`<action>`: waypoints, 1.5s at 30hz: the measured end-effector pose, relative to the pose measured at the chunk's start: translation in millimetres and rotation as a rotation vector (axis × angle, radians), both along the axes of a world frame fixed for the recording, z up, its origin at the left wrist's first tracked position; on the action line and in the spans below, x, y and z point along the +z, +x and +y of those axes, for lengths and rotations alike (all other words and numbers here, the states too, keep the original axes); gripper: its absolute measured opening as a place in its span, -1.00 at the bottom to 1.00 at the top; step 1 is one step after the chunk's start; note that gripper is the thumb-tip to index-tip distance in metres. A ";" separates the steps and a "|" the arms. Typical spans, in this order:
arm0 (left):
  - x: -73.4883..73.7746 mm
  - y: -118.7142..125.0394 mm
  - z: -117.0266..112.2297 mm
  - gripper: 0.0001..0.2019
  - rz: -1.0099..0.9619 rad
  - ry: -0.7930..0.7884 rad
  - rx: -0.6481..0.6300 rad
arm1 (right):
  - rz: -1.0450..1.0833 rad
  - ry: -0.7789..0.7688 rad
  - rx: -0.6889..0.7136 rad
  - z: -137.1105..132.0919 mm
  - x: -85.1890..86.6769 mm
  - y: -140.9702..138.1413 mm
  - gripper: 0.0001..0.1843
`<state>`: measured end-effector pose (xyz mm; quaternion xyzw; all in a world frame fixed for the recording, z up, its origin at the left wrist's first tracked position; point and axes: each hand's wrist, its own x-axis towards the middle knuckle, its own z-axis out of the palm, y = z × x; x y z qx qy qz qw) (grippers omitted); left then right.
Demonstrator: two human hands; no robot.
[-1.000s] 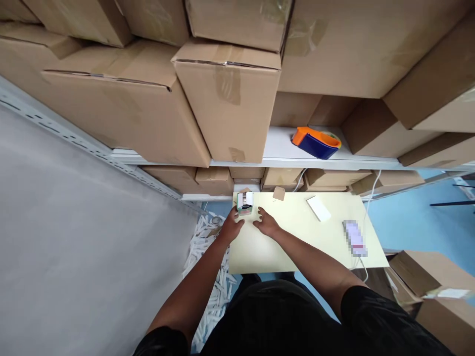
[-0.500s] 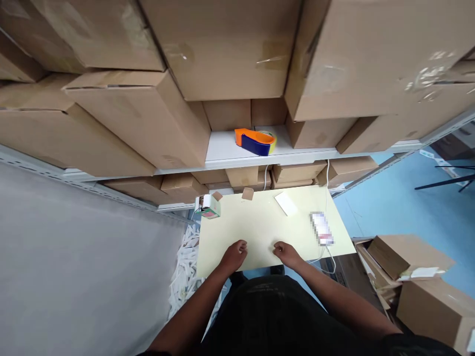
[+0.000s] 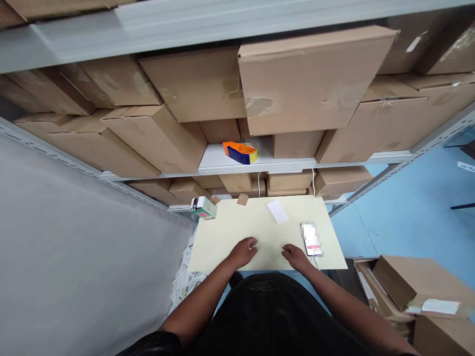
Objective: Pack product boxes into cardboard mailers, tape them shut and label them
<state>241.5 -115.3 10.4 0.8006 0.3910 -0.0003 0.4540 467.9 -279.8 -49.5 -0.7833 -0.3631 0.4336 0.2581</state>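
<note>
Over at the table [image 3: 230,232], the left hand [image 3: 243,251] and right hand [image 3: 295,255] are now curling loosely near the front edge, no longer flanking the green-and-white box [image 3: 206,210].

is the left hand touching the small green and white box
Apart: the head view shows a wide stretch of bare tabletop between the left hand and the small green and white box.

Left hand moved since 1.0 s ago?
Yes. Judged against the table, the left hand has moved rightward, away from the table's left edge, and back toward its near edge.
</note>
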 end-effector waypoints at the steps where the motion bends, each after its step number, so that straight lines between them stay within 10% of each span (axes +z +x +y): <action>1: 0.8 -1.4 -1.7 -0.76 0.013 0.008 -0.005 | -0.022 0.028 0.006 5.7 7.9 4.6 -0.68; 5: 4.9 -14.0 -4.0 -0.78 0.069 0.049 -0.009 | -0.254 0.332 0.072 65.9 73.2 28.2 -0.59; 11: 8.8 -45.0 -18.1 -0.83 0.105 0.096 0.076 | -0.679 0.749 0.144 228.8 211.3 45.9 -0.52; 17: 9.0 -85.5 -46.0 -0.83 0.152 0.084 0.159 | -0.844 0.523 0.220 330.7 252.7 35.2 -0.46; 21: 6.0 -114.9 -55.0 -0.83 0.140 0.078 0.216 | -0.835 0.609 0.257 327.9 248.3 33.9 -0.62; 25: -3.1 -136.9 -49.3 -0.86 0.132 0.052 0.189 | -0.800 0.857 0.213 254.4 217.0 26.8 -0.64; 32: -18.5 -142.7 -11.6 -0.79 0.151 0.036 -0.065 | -0.698 0.666 0.146 50.6 63.9 -41.4 -0.79; 36: -20.3 -139.9 5.4 -0.73 0.171 0.025 -0.199 | -0.624 0.280 0.113 -2.6 -2.7 -66.3 -0.83; 40: -20.2 -140.3 10.0 -0.73 0.195 0.029 -0.293 | -0.610 0.014 0.095 -2.5 -13.9 -69.8 -0.77; 45: -22.2 -150.5 7.8 -0.73 0.210 0.035 -0.392 | -0.654 -0.086 0.008 10.0 13.0 -80.9 -0.62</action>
